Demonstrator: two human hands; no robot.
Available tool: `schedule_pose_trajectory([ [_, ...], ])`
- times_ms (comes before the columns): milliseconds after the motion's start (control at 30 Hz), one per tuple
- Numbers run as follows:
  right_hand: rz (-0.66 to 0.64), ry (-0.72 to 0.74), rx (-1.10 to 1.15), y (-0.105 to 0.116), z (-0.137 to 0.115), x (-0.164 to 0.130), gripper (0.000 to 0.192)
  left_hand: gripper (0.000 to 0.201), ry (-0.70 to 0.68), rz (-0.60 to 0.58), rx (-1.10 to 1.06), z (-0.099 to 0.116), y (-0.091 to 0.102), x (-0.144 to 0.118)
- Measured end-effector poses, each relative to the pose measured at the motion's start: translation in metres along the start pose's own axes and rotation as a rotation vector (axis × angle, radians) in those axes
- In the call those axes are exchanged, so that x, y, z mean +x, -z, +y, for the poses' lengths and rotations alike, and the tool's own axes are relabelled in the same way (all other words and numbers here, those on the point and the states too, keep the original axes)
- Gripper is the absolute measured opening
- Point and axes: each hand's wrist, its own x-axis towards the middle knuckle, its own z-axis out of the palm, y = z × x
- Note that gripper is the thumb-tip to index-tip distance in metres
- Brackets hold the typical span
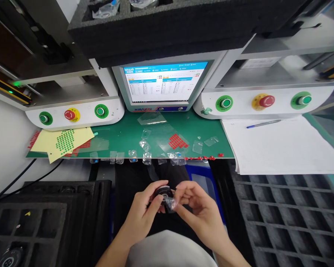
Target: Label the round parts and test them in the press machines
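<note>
1. The green counter (122, 137) spans the upper middle of the view, its front edge running from 9 o'clock to 3 o'clock above the hands. Scraps of clear film (147, 158) lie along that edge, with a patch of red stickers (177, 141) among them.
2. The monitor (163, 83) stands at 12 o'clock behind the counter, between two white machine housings with green and red buttons.
3. Black foam trays sit low on both sides: one at 8 o'clock (44, 218) and a gridded one at 4 o'clock (289, 211). A white paper pad (281, 148) with a blue pen (263, 124) lies at 2 o'clock.
4. The left hand (143, 215) comes up from 7 o'clock. Its grip is clenched round the small black round part (163, 194), fingers curled under it and thumb on the near rim.
5. The right hand (203, 213) comes in from 5 o'clock. Its fingertips pinch a crumpled bit of clear wrap (172, 203), which touches the part.
6. The part sits just below the counter's front edge, over the person's lap, near 6 o'clock of centre. Its flat face looks tilted up towards the camera.
7. The wrap lies at 4 o'clock from the part, so the right hand is the nearer to it, and the left hand is the nearer to the part.
</note>
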Motion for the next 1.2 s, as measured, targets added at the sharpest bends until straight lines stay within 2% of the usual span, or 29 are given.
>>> schedule_pose_trajectory([
  [67,0.011,0.017,-0.009,0.009,-0.004,0.004,0.017,0.040,0.031,-0.008,-0.069,-0.001,0.001,0.002],
  [133,0.090,0.067,-0.044,0.023,-0.006,0.020,0.019,0.041,0.053,0.006,-0.104,-0.003,0.003,0.005],
  [233,0.207,0.116,-0.135,0.050,-0.004,0.069,0.026,0.041,0.072,0.044,-0.117,-0.007,0.006,0.007],
  [300,0.231,0.095,-0.316,0.067,-0.001,0.111,0.030,0.042,0.081,0.046,-0.121,-0.009,0.007,0.007],
  [400,0.182,0.017,-0.736,0.084,0.004,0.166,0.019,0.045,0.098,0.048,-0.125,-0.009,0.007,0.009],
  [533,0.156,0.012,-1.048,0.091,0.005,0.203,0.010,0.050,0.136,0.064,-0.118,-0.009,0.009,0.013],
  [633,0.161,-0.007,-1.301,0.094,0.005,0.210,0.012,0.051,0.146,0.068,-0.135,-0.009,0.012,0.017],
  [767,0.198,-0.055,-1.558,0.096,0.006,0.211,0.025,0.050,0.149,0.055,-0.155,-0.009,0.016,0.022],
  [867,0.197,-0.062,-1.672,0.096,0.005,0.211,0.028,0.051,0.147,0.043,-0.163,-0.007,0.015,0.025],
  [1000,0.156,-0.002,-1.742,0.093,-0.004,0.205,0.025,0.052,0.152,0.032,-0.192,-0.005,0.014,0.025],
  [1067,0.063,0.099,-1.726,0.090,-0.010,0.198,0.023,0.052,0.153,0.044,-0.189,-0.006,0.014,0.024],
  [1200,-0.384,0.308,-1.583,0.079,-0.011,0.186,0.020,0.051,0.145,0.052,-0.178,-0.008,0.012,0.025],
])
